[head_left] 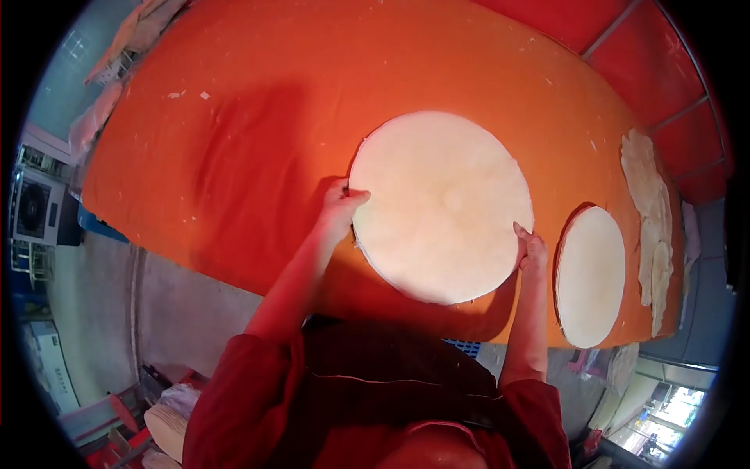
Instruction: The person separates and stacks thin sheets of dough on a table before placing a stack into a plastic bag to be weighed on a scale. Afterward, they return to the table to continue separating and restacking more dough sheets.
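A large round stack of thin pale dough sheets (pixel 441 205) lies on the orange cloth-covered table (pixel 258 141). My left hand (pixel 341 207) grips the stack's left edge, fingers over the top. My right hand (pixel 530 248) holds the stack's right edge, thumb on top. Both arms reach out from my red sleeves.
A smaller round stack of sheets (pixel 590 275) lies to the right near the table's front edge. Irregular dough scraps (pixel 650 211) are piled along the far right edge. Small crumbs dot the cloth. Cloths (pixel 117 55) hang off the table's left end. A floor and crates lie below.
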`<state>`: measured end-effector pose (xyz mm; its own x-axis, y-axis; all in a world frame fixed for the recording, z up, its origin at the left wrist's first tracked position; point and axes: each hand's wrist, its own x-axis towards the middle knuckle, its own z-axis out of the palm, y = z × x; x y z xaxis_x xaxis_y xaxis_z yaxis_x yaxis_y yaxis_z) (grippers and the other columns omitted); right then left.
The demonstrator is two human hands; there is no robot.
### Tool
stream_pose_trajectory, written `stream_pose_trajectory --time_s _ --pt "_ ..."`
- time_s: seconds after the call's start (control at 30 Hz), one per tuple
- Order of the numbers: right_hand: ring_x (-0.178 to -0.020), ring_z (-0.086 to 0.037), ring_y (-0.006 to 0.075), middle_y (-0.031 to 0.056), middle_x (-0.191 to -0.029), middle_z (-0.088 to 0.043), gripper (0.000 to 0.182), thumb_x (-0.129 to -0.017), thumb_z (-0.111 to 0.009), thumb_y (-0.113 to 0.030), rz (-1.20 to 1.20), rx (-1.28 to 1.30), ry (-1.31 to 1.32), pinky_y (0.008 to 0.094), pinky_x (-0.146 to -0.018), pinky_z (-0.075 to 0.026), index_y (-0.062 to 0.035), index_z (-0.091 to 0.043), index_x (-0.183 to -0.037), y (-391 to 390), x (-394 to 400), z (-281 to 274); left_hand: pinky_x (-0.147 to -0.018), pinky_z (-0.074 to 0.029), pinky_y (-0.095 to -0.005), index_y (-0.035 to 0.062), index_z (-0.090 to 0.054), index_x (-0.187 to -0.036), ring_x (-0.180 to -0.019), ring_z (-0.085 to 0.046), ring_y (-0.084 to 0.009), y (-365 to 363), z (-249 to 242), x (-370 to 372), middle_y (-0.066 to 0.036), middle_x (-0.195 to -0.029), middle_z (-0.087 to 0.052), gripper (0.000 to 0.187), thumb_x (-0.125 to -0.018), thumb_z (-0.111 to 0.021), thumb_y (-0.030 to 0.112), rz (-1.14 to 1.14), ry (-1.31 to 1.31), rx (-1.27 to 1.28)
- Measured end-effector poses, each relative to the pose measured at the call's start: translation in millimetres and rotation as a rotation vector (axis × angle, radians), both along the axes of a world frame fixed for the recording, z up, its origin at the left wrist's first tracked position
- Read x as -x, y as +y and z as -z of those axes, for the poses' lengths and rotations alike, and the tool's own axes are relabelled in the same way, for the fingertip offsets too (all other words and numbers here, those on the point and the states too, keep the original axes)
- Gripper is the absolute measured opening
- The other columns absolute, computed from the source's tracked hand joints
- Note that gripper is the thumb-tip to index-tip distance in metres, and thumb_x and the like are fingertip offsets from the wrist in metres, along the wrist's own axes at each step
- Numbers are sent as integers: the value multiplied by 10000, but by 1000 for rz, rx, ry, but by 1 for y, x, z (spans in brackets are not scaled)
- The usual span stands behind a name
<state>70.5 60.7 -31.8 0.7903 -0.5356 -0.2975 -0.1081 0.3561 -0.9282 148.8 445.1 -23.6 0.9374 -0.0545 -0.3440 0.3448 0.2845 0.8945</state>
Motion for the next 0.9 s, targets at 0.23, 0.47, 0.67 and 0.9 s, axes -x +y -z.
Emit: stream_pose_trajectory --time_s 0.23,0.47,0.67,0.9 --pt "-958 -546 245 154 -1053 -555 415 -716 -615 -28 -362 -250 121 367 -861 -427 76 -478 -1094 39 61 -30 -672 -467 -318 42 -482 -1063 -772 -579 -192 44 3 14 -87 -870 -589 294 -810 -525 186 84 -72 68" --pt "-923 -565 236 146 -1091 -532 307 -689 -622 51 12 -163 62 351 -819 -462 64 -542 -986 36 1 -34 -750 -441 -386 55 -261 -1296 -858 -580 -311 18 -1 -18 -190 -963 -589 559 -851 -462 326 157 -196 -1142" --pt "-947 -542 243 125 -1072 -518 457 -668 -594 130 50 -137 40 332 -894 -437 13 -478 -1094 25 -2 -8 -737 -464 -396 5 -412 -1172 -821 -598 -255 64 4 -6 -142 -911 -601 460 -813 -535 265 163 221 -66" --pt "-951 -541 244 127 -1052 -530 418 -705 -572 87 -14 90 80 360 -902 -424 12 -471 -1104 37 -2 -16 -699 -483 -326 -20 -539 -966 -778 -592 -211 47 -7 64 -111 -875 -595 228 -761 -583 71 122 169 279"
